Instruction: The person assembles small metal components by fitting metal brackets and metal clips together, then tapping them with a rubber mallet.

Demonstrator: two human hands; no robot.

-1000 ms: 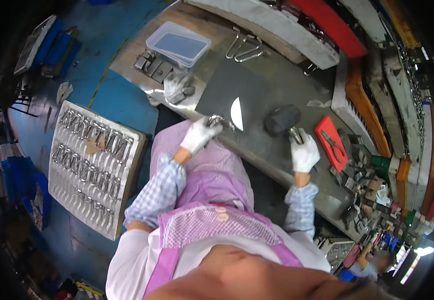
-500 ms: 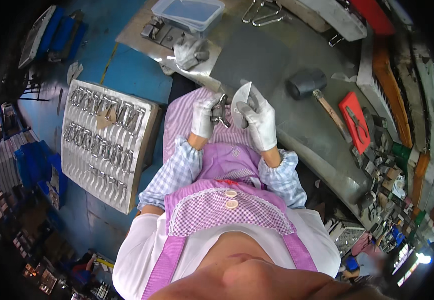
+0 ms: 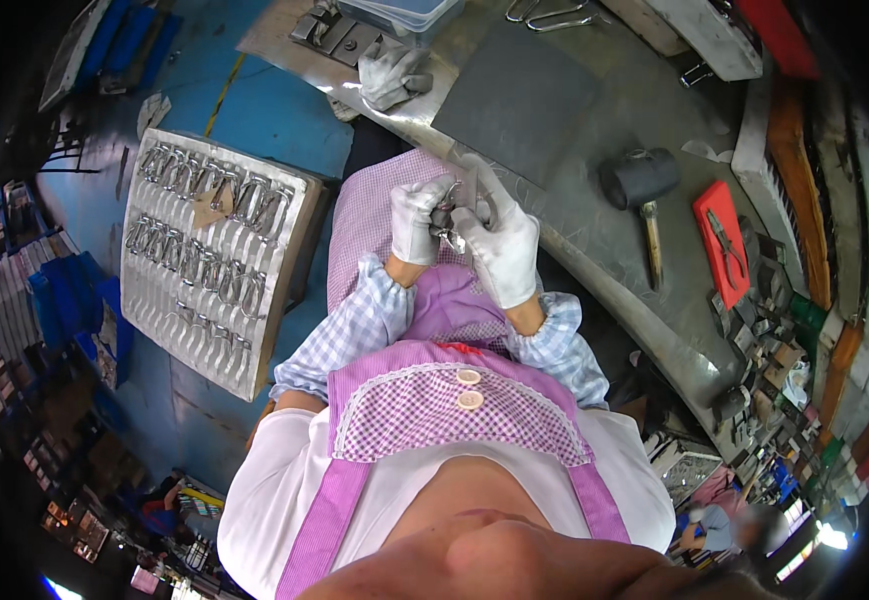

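Both my hands wear white work gloves with grey fingertips and meet above my lap. My left hand is closed around a small shiny curved metal piece, most of it hidden by the fingers. My right hand pinches a thin, pale grey flexible sheet, seen nearly edge-on. Its fingers touch or almost touch the metal piece; the exact contact is hidden.
A board with rows of metal clips stands at left. On the grey bench lie a dark mat, a black-headed mallet, pliers on a red pad, a crumpled glove and a clear tub.
My right hand has moved left, bringing the sheet against or close to the metal piece. The sheet has turned from broadside to nearly edge-on. The whole view has shifted slightly.
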